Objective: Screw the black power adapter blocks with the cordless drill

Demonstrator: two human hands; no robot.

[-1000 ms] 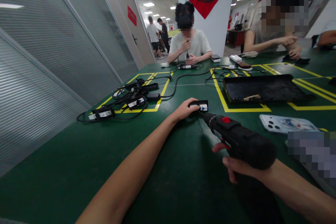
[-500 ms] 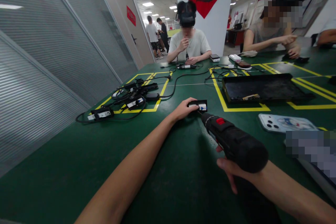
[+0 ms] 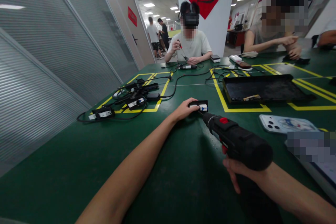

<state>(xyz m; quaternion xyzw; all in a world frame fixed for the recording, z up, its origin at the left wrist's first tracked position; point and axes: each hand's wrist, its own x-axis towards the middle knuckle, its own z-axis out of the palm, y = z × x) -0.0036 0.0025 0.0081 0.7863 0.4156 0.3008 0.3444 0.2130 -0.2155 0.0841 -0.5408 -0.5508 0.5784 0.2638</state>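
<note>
My left hand [image 3: 183, 110] reaches across the green table [image 3: 78, 154] and grips a small black adapter [image 3: 200, 105] with a white and blue label. My right hand [image 3: 237, 169] is wrapped round the handle of a black electric screwdriver [image 3: 236, 140] with a red switch. The tool's tip points at the adapter's near edge, right beside my left fingers.
A pile of black adapters and cables [image 3: 126, 99] lies in a yellow-marked square at the left. A black tray [image 3: 262, 89] sits at the right, a phone [image 3: 285, 124] in front of it. A person [image 3: 190, 43] sits across the table, another at the far right.
The screwdriver and my right hand shifted slightly while staying against the adapter. The person opposite lowered a hand from the face and now holds a small tool.
</note>
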